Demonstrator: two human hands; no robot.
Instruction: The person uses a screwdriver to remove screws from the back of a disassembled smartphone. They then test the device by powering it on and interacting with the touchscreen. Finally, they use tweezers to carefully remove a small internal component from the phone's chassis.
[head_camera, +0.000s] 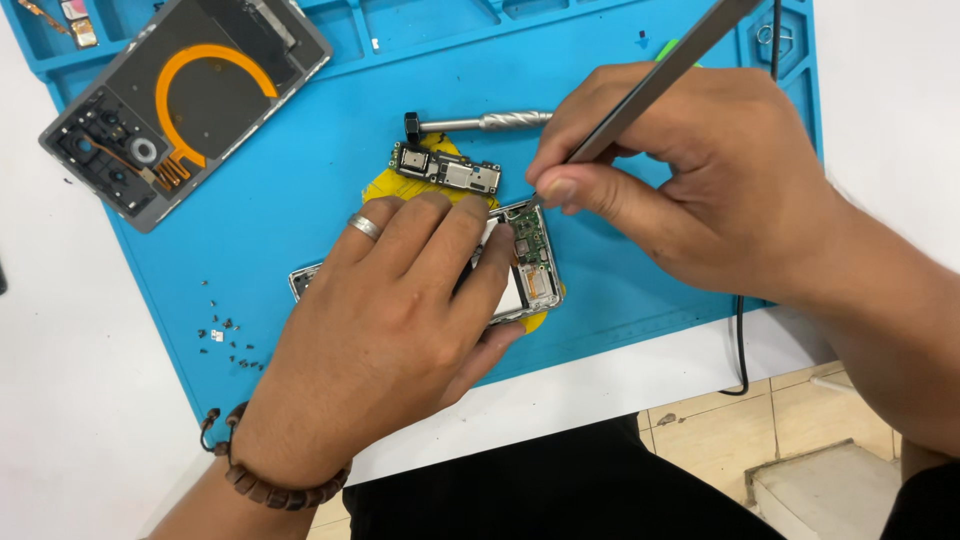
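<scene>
A white table (80, 400) carries a blue mat (300, 180), on which lie a back cover (185, 95), a circuit board (447, 170), an opened phone (530, 265), a screwdriver (480, 122) and loose screws (230, 340).

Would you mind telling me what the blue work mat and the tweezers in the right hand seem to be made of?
The blue mat looks like matte silicone or rubber: soft sheen, moulded compartments. The tweezers in the right hand look like brushed steel, grey and evenly dull.
</scene>
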